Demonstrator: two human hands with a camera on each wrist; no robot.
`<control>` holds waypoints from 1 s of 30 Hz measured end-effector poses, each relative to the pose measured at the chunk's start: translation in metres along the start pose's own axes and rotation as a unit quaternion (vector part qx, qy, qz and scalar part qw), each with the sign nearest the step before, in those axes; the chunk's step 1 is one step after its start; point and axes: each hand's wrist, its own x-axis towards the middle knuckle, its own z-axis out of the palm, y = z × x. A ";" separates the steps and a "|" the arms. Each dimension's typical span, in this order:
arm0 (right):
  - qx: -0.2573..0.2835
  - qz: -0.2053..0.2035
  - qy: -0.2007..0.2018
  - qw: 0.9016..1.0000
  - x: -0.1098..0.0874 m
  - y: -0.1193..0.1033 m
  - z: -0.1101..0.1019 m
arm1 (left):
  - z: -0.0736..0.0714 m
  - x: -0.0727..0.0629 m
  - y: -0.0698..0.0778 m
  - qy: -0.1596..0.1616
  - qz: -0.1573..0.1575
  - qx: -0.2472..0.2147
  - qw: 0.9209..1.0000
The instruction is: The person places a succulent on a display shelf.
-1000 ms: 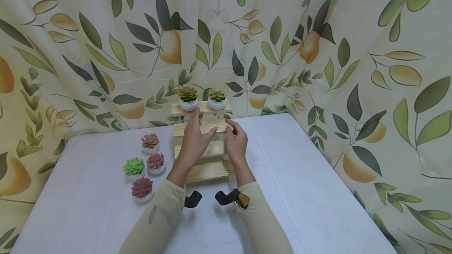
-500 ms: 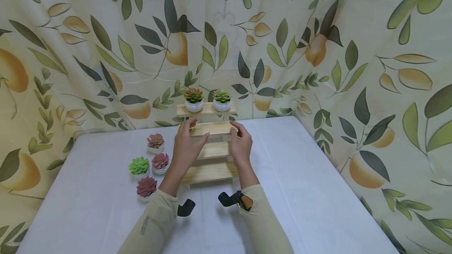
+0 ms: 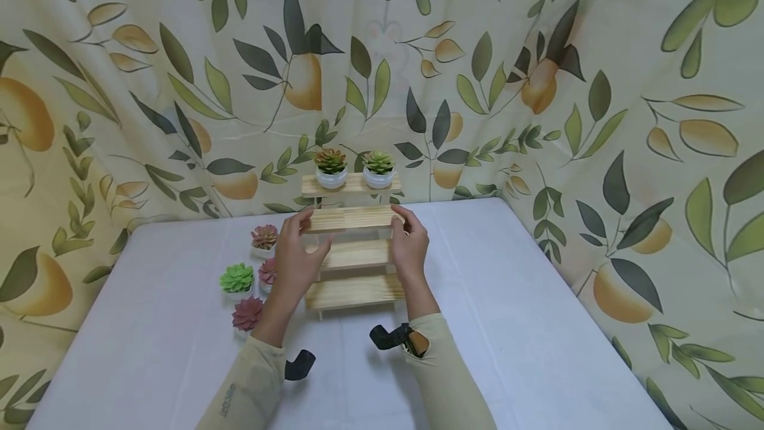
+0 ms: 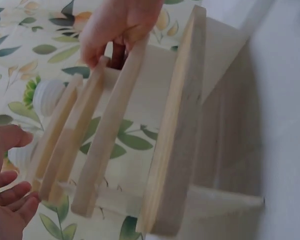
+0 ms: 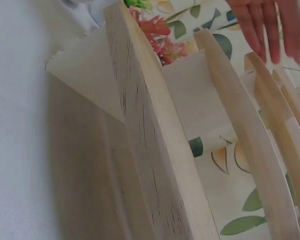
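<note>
A tiered wooden stand (image 3: pixel 355 292) with pale slatted steps stands upright on the table. My right hand (image 3: pixel 408 251) grips its right side near the second step from the top, index finger and thumb bent round the edge. At the opposite end, my left hand (image 3: pixel 296 254) has its fingers extended beside the same step; in the left wrist view its fingertips (image 4: pixel 27 202) lie at or close to the step ends. On the top step sit a reddish-green potted succulent (image 3: pixel 331 168) and a green potted succulent (image 3: pixel 379 169), both in white pots.
Left of the stand are a bright green succulent (image 3: pixel 237 278), a dark red one (image 3: pixel 247 314), a pink one (image 3: pixel 264 236) and another pink one (image 3: pixel 268 271), partly hidden by my left hand. A leaf-print curtain (image 3: pixel 382 71) hangs behind the white-covered table (image 3: pixel 501 324).
My left hand has moved left and toward me, from in front of the stand to its left end. My right hand stays at the right side, and the view has shifted slightly.
</note>
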 end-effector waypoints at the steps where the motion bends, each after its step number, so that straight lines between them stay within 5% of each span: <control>1: 0.001 0.001 0.000 1.000 0.000 0.000 0.000 | -0.003 -0.001 -0.001 0.003 -0.002 -0.001 1.000; 13: 0.003 0.008 -0.007 1.000 0.000 0.000 0.000 | -0.042 -0.010 -0.029 0.036 -0.054 0.030 0.997; 23: 0.012 0.010 -0.006 1.000 0.000 0.000 0.000 | -0.073 -0.019 -0.045 0.005 -0.127 0.087 0.988; 30: 0.015 0.012 -0.007 1.000 0.001 0.000 0.000 | -0.094 -0.023 -0.056 0.012 -0.158 0.113 0.981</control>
